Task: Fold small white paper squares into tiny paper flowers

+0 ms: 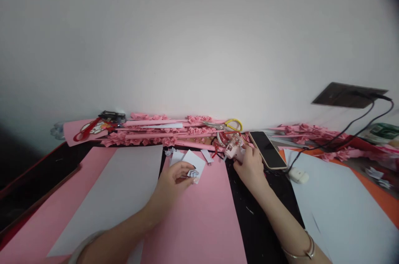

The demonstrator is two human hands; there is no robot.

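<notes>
A small folded white paper flower (193,173) is pinched between the thumb and fingers of my left hand (176,178). Below it lie white paper squares (196,163) on a pink sheet (199,218). Farther right, my right hand (251,166) is closed round the handle of a pale pink glue gun (234,147), whose nozzle points left and down. My palm hides part of the handle. Close to that hand, a phone (268,150) with a dark screen lies on the black table (249,214).
Pink paper flowers on stems (140,137) lie along the wall, with yellow-handled scissors (229,125) on top. White sheets (343,210) cover the right side, a white charger (298,174) on their edge. Black cables (349,124) run to a wall socket (346,94).
</notes>
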